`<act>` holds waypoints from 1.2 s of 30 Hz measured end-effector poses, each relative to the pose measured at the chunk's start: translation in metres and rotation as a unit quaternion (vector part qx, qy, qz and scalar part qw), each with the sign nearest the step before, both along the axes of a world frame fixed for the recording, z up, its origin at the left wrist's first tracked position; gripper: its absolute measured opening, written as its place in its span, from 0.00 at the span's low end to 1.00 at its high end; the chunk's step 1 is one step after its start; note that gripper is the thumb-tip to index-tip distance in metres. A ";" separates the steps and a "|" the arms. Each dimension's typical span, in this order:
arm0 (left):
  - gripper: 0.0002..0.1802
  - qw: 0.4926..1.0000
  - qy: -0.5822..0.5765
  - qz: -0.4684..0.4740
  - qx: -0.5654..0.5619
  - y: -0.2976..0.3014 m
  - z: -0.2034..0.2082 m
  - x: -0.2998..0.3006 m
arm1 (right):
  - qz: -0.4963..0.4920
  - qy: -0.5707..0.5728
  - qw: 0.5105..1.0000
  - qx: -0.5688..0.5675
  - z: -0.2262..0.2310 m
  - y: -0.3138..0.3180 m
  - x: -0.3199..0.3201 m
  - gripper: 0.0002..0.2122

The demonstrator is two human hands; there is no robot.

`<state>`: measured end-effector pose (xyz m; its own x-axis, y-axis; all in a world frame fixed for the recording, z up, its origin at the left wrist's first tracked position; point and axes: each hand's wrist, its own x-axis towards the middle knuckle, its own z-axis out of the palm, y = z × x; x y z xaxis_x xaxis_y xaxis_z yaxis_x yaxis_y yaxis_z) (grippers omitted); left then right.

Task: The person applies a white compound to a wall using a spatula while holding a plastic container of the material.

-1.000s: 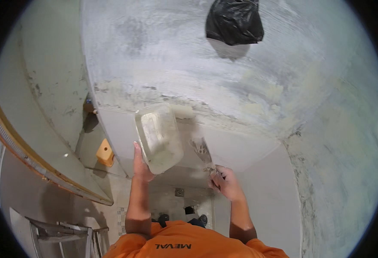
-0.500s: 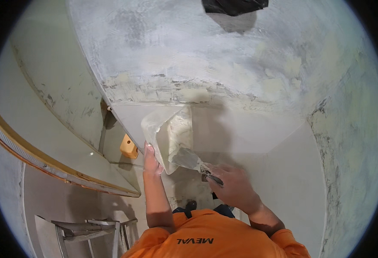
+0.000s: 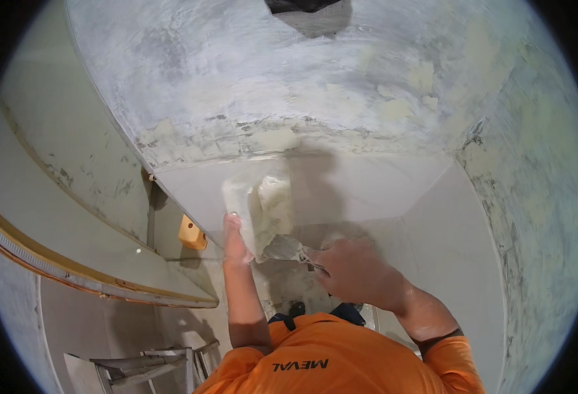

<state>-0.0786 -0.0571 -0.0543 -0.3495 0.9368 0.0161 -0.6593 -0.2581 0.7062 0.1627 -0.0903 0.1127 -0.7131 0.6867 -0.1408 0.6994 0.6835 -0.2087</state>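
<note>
My left hand (image 3: 237, 241) is closed on the side of a whitish, putty-smeared tray (image 3: 239, 200), held tilted in front of me. A thick lump of cream putty (image 3: 274, 197) sits along its right part. The exact shape of the tray is hard to make out under the putty. My right hand (image 3: 354, 266) grips the handle of a putty knife (image 3: 282, 248). Its flat grey blade, smeared with putty, lies at the lower edge of the tray. Most of the handle is hidden by my fingers.
Ahead rises a wall (image 3: 249, 79) patched with putty above smooth pale panels. At left, a curved edge with yellowish trim (image 3: 92, 266) crosses the view. Below are a yellow stool (image 3: 192, 233) and a metal-framed stand (image 3: 144, 368). A black object (image 3: 302, 5) hangs at the top.
The putty knife's blade has shifted slightly down and left relative to the putty, and my right hand has turned. The tray has tilted a little. The whole view has shifted slightly.
</note>
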 end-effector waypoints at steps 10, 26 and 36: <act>0.33 0.999 -0.038 -0.006 -0.021 0.008 0.036 0.002 | 0.021 0.292 0.940 -0.175 -0.014 0.038 0.063 0.12; 0.36 0.984 -0.083 -0.152 0.045 0.029 0.072 0.051 | -0.120 0.717 0.503 -0.467 -0.028 0.080 0.082 0.14; 0.36 0.978 -0.034 -0.156 0.137 0.025 0.089 0.044 | -0.195 0.344 0.874 0.282 0.098 0.151 0.088 0.19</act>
